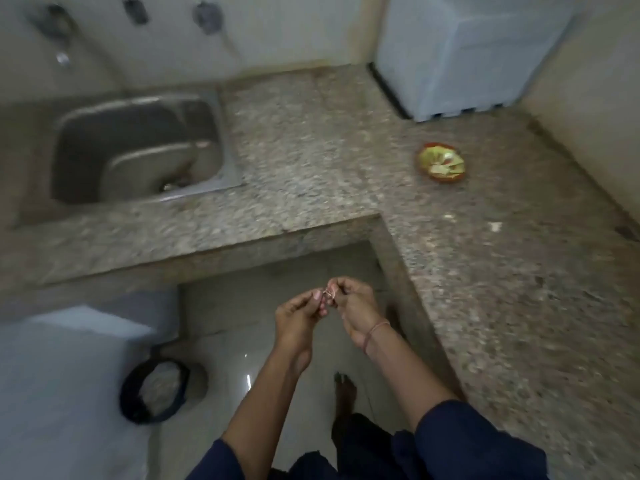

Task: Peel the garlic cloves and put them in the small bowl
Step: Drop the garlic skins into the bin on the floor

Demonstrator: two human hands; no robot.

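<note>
Both hands meet in front of me, over the floor in the inner corner of the L-shaped counter. My left hand (pixel 300 315) and my right hand (pixel 353 308) pinch a small garlic clove (pixel 328 292) between their fingertips, with thin papery skin showing on it. The small bowl (pixel 441 162), red outside and yellow-green inside, stands on the right wing of the granite counter (pixel 311 140), far from my hands. Pale pieces lie in it; the blur hides what they are.
A steel sink (pixel 138 147) is set in the counter at the left. A white box-like appliance (pixel 464 53) stands at the back right corner. A dark bin with a liner (pixel 154 389) sits on the floor at the left. White scraps (pixel 494 226) lie on the right counter.
</note>
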